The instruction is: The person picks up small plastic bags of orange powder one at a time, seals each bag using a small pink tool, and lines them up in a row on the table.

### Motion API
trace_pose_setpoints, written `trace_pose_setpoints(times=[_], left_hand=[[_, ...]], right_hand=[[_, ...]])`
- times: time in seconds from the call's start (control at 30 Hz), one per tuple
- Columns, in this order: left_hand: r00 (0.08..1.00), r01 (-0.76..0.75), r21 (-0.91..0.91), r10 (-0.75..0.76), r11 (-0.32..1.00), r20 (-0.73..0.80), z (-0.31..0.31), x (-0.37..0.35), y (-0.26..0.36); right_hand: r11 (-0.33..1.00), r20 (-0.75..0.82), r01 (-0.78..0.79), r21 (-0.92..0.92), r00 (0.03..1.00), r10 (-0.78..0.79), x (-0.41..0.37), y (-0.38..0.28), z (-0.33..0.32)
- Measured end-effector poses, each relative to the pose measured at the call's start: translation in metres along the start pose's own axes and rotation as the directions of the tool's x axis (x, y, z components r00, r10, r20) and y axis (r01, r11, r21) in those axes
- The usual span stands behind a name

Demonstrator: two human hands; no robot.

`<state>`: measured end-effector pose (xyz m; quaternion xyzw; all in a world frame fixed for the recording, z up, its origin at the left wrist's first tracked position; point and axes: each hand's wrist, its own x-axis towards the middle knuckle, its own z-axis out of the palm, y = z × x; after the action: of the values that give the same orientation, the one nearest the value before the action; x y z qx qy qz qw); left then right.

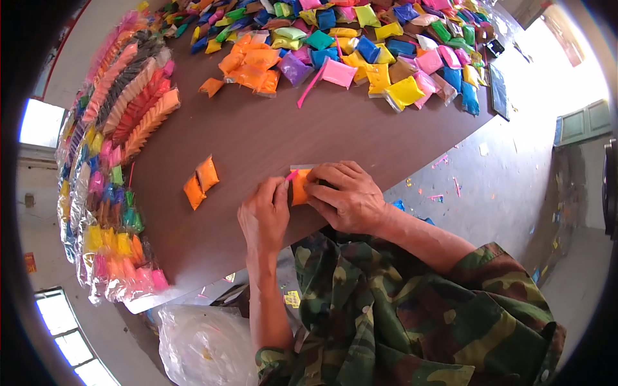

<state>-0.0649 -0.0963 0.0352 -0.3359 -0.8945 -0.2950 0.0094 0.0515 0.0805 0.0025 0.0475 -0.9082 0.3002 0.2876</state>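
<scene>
A small orange packet (299,192) with a clear edge lies at the table's near side, between my two hands. My right hand (347,198) grips its right side, the fingers curled over it. At its left edge my left hand (265,209) is closed in a pinch on a narrow pink strip (291,175) that lies against the packet. What else the left fingertips hold is hidden. Further left on the table, two more orange packets (201,183) rest side by side, touching each other and apart from my hands.
Many coloured packets (404,93) are heaped along the table's far side, a second pink strip (311,87) among them. Rows of bagged packets (138,106) line the left edge. A dark flat device (499,92) lies at the right corner. A clear plastic bag (205,344) stands below the near edge.
</scene>
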Motion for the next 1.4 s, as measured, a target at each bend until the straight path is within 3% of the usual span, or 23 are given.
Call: trace_pose_setpoints(times=[0.1,0.3,0.5,0.6,0.7,0.8,1.0,1.1,1.2,1.3,1.4], left_hand=[[0.997,-0.034,0.093,0.040,0.995,-0.065,0.003,0.010,-0.008],[0.991,-0.131,0.006,0.131,0.991,0.033,-0.008,-0.003,0.011],[0.999,-0.025,0.208,0.018,0.978,0.035,-0.010,0.012,0.001],[0.989,-0.144,0.042,0.143,0.989,0.026,-0.012,0.007,0.014],[0.982,-0.152,0.096,0.140,0.984,0.124,-0.009,0.009,0.013],[0.989,-0.130,0.180,0.113,0.975,0.100,0.000,0.024,0.002],[0.967,-0.225,0.049,0.217,0.973,0.135,-0.009,0.021,0.015],[0.983,-0.137,0.201,0.109,0.970,0.148,-0.003,0.024,0.009],[0.997,-0.079,0.142,0.077,0.987,0.014,-0.004,0.029,-0.003],[0.995,0.089,0.000,-0.089,0.996,0.036,-0.019,0.010,0.006],[0.997,0.068,-0.176,-0.061,0.982,0.045,-0.015,-0.018,0.013]], right_hand=[[1.000,-0.038,0.027,-0.005,0.999,-0.027,0.000,0.003,0.003],[1.000,-0.003,0.015,0.002,1.000,-0.015,-0.007,0.003,0.005],[0.997,-0.002,0.078,-0.002,0.997,-0.078,-0.005,0.008,0.004],[0.997,0.004,0.077,0.007,0.997,-0.077,-0.007,0.006,0.004],[0.996,0.027,0.093,0.016,0.995,-0.094,-0.007,0.007,0.003],[0.994,0.016,0.103,0.019,0.995,-0.103,-0.006,0.008,0.002],[0.995,-0.028,0.089,0.038,0.996,-0.088,-0.007,0.007,0.003],[0.995,-0.027,0.089,0.045,0.996,-0.088,-0.006,0.006,0.004],[0.996,-0.029,0.079,0.044,0.997,-0.077,-0.002,0.006,0.001],[0.997,-0.047,0.063,0.034,0.997,-0.062,-0.003,0.002,-0.001],[0.997,-0.063,0.067,0.040,0.996,-0.064,-0.003,0.002,0.004]])
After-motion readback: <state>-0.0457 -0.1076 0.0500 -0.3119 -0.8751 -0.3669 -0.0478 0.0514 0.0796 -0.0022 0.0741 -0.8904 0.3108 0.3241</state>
